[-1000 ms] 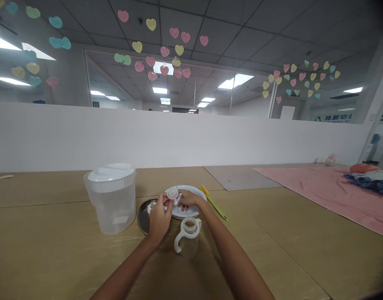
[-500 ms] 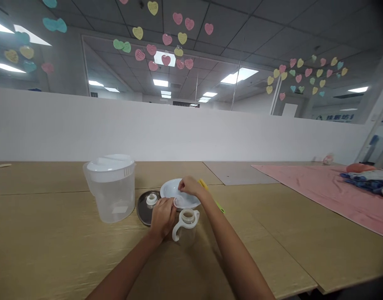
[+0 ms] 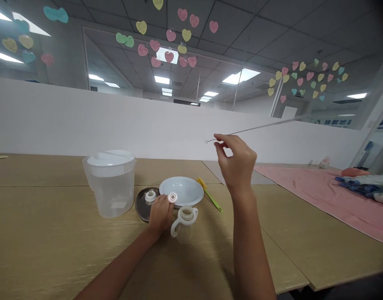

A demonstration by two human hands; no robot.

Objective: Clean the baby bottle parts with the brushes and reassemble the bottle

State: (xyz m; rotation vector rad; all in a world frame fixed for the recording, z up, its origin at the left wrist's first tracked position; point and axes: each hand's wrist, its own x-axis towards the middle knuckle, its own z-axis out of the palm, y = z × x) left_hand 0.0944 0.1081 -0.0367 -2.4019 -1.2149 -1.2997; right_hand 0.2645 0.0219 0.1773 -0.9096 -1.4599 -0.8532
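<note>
My right hand (image 3: 236,160) is raised above the table, pinching a thin wire tool (image 3: 256,128) near its small looped end. The rest of the wire stretches to the right and blurs at its far end. My left hand (image 3: 161,213) grips a small round white cap (image 3: 172,197) at the near left edge of a white bowl (image 3: 185,191). A clear bottle with a white handled collar (image 3: 187,213) stands just right of my left hand. Behind that hand, a white bottle part (image 3: 150,196) rests on a dark round tray (image 3: 142,209).
A lidded clear pitcher (image 3: 114,187) stands left of the tray. A green-handled brush with yellow bristles (image 3: 212,198) lies right of the bowl. Pink cloth (image 3: 316,196) covers the table's right side, with blue and white fabric (image 3: 363,186) on it. A white partition runs behind.
My right hand has risen from over the bowl, moving up and right, and the wire tool now shows in it. The round cap in my left hand now faces the camera.
</note>
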